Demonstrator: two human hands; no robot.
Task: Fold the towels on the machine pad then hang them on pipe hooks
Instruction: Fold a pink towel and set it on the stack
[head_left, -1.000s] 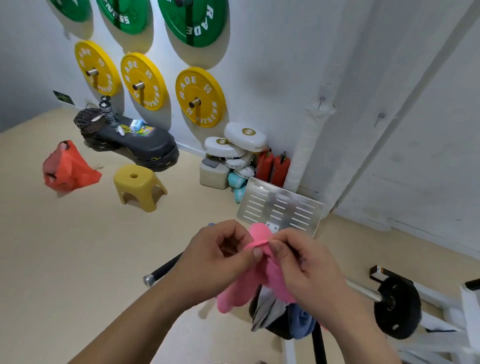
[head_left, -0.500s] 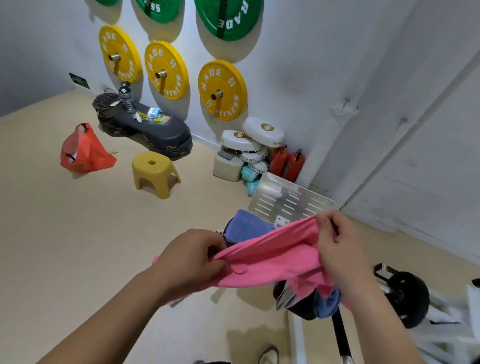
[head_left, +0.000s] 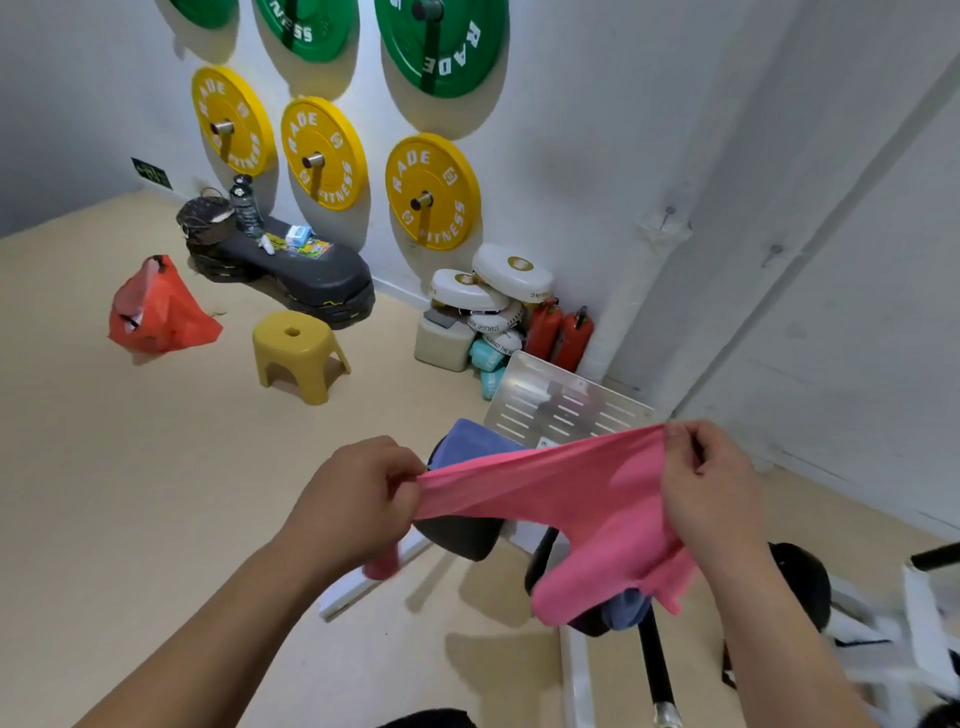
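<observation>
Head view: where is the pink cloth towel (head_left: 561, 493), and who has it?

— In the air, stretched between both hands. The left hand (head_left: 358, 499) pinches one end with curled fingers. The right hand (head_left: 711, 488) pinches the other end, held a little higher. Neither grip is loose.

— Which way does it run?

— Its long axis goes left to right across the body, rising toward the right. A bunched fold sags below the right wrist.

— And the black padded machine cushion (head_left: 457, 538)?

— Below the towel's left half and slightly beyond it, so nearer the left hand. A folded blue-violet towel (head_left: 478, 441) seems to rest on its far end.

— So the coming move?

— Probably down and forward, with the right end swinging in to lay the cloth on the pad. I'd judge the sagging bunch needs spreading flat first.
</observation>
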